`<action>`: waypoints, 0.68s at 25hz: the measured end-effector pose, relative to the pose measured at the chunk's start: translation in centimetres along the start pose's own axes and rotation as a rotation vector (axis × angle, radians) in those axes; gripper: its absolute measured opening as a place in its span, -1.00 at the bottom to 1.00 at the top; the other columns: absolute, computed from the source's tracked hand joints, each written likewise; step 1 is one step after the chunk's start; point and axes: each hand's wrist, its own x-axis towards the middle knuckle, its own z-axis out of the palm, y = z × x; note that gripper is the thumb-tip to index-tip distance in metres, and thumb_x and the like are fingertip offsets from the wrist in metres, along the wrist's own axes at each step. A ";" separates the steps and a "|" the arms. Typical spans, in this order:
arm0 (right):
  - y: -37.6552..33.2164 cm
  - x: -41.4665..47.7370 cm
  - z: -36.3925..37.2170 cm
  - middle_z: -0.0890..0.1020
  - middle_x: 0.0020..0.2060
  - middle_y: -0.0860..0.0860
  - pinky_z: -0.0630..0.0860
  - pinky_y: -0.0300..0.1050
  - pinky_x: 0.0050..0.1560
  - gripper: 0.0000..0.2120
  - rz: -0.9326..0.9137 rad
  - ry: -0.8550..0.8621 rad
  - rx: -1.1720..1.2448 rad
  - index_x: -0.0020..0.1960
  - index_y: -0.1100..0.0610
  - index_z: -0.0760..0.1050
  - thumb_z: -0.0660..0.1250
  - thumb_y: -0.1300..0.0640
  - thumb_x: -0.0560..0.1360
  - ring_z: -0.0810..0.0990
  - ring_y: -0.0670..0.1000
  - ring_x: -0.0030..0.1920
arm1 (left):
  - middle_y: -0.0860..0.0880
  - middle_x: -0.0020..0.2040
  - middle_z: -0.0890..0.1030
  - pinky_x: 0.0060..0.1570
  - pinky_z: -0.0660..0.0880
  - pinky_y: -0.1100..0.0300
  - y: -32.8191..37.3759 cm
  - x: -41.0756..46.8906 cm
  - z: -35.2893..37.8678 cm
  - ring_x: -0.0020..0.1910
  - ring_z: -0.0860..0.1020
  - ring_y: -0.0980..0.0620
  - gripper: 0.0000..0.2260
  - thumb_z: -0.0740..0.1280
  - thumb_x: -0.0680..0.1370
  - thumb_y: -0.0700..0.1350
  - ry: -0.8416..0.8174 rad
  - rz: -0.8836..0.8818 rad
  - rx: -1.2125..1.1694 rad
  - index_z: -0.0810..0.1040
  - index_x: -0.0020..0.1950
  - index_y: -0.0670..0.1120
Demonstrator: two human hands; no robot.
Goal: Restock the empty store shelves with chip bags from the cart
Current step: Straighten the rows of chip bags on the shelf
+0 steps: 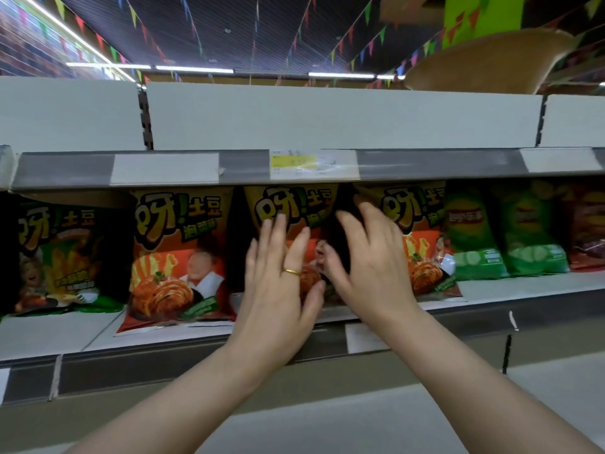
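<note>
A: Where is the bag that the hands are on?

B: On a white shelf board (49,332), under a grey price rail (65,172). It's the orange-and-red foil chip bag (288,208), the middle one of three alike, right below a yellow-and-white price label (294,162).

A: How does it stand?

B: Upright. Its long axis is vertical, the top edge is tucked up under the rail, the bottom is down on the board, and the printed front faces the aisle.

A: And the hands?

B: The left hand (278,283), with a thin gold ring (291,271) on one finger, lies flat against the bag's front. Its fingers are straight, slightly spread and pointing up, with the thumb out to the lower right. The right hand (370,267) is just beside it, fingers stretched out and only a little bent, reaching into the dark gap at the bag's right edge. Whether those fingertips touch the bag I cannot tell — the gap is too dark.

A: Neighbours?

B: The left orange bag (176,257) stands upright across a narrow dark gap. The right orange bag (415,231) is partly behind the right hand. Further left is a green-and-orange chip bag (62,257). Further right are two green chip bags (471,234) side by side — then a red-brown bag (586,231) at the edge, blurred.
</note>
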 end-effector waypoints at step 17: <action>13.8 -1.9 -3.1 -0.13 0.44 0.07 0.25 -0.01 0.36 -0.25 0.100 -0.680 0.262 0.51 -0.10 -0.15 0.24 -0.16 0.50 -0.04 0.17 0.48 | -0.05 0.53 -0.01 0.32 0.29 0.13 11.1 5.0 10.5 0.46 0.21 -0.05 -0.11 0.33 0.53 -0.15 -0.341 -0.529 -0.199 -0.36 0.47 0.18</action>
